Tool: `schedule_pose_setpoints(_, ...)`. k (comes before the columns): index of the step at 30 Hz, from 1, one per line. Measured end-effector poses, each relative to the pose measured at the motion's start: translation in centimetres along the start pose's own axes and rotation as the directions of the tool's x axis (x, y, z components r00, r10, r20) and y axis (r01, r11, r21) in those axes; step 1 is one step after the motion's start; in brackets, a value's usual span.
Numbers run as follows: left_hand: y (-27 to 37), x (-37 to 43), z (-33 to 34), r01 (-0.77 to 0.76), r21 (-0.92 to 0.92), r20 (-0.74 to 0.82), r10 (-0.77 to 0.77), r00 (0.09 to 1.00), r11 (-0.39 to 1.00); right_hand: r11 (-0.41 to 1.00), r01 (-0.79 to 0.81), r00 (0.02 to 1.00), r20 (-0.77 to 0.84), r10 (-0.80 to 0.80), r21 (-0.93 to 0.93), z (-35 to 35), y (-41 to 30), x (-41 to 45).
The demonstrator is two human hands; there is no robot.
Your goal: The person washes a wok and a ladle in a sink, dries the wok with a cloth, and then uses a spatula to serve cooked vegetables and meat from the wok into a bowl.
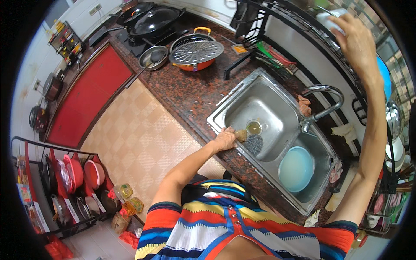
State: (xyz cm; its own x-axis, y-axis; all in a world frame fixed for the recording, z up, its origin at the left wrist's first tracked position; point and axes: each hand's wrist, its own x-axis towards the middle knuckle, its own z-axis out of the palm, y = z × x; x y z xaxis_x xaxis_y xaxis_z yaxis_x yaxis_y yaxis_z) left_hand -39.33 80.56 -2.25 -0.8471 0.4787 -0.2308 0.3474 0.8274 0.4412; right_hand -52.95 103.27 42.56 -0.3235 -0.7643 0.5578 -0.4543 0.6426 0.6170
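High at the upper right, my right hand (356,42) grips a white bowl (331,21) at the black dish rack (302,29). The bowl is blurred and partly covered by my fingers. Lower down, my left hand (225,139) leans on the front rim of the stainless steel double sink (269,94). Its fingertips are beside a brown scrubbing pad (240,135); whether they grasp anything is unclear. A grey steel wool scourer (253,144) lies in the same basin, close to the drain (253,127). In the other basin sits a light blue plastic tub (296,169) holding cloudy water.
A chrome faucet (325,110) arches behind the sink. Along the granite counter (195,91) are an orange pot (196,65) under a perforated steel steamer plate (196,52), a small pan (153,58) and a lidded wok (156,21). A pot rack (74,195) and oil bottles (131,206) stand lower left.
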Motion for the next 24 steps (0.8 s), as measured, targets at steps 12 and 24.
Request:
schedule_pose_setpoints(12, -9.9, -14.6, -9.4, -0.109, -0.546, -0.269, -0.050, 0.962, 0.831, 0.673, -0.265, 0.570, 0.675, -0.468, 0.690, 5.6, -29.6, 3.0)
schedule_pose_setpoints(24, -23.3, -25.6, -19.4, -0.137, -0.883, -0.356, -0.450, 0.819, 0.450, 0.432, -0.527, 0.402, 0.662, -0.632, 0.732, 16.6, -51.2, 7.3)
